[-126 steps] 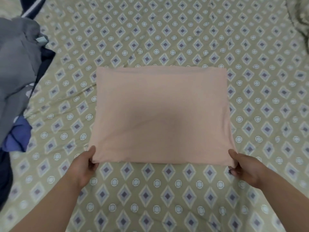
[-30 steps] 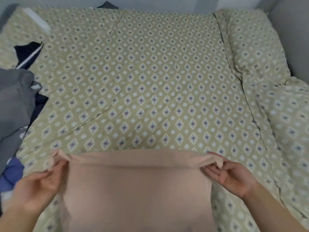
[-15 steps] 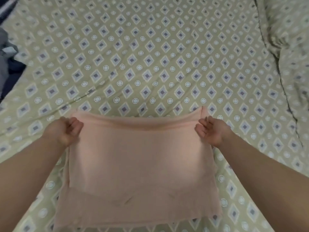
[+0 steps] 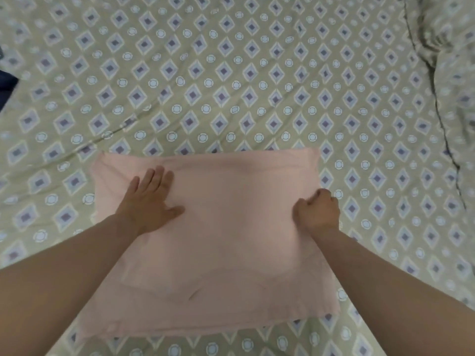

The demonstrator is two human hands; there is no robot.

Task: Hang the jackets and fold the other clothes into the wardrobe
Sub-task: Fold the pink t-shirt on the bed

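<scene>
The pale pink folded cloth, laid on the near middle of the olive diamond-patterned bedsheet, is pressed by the flat-spread left hand, pinched at its edge by the curled right hand, and judged light, limp and best taken by its corners.

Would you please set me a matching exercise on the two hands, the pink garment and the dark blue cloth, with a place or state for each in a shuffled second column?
Column one:
1. left hand
2. right hand
3. pink garment
4. dark blue cloth

Column two:
A. just showing at the picture's far left edge
B. fingers curled, at the garment's right edge
C. lying folded on the patterned bedsheet
D. fingers straight, palm down on the garment's left part

Pairs: 1-D, 2-B, 3-C, 4-A.
</scene>
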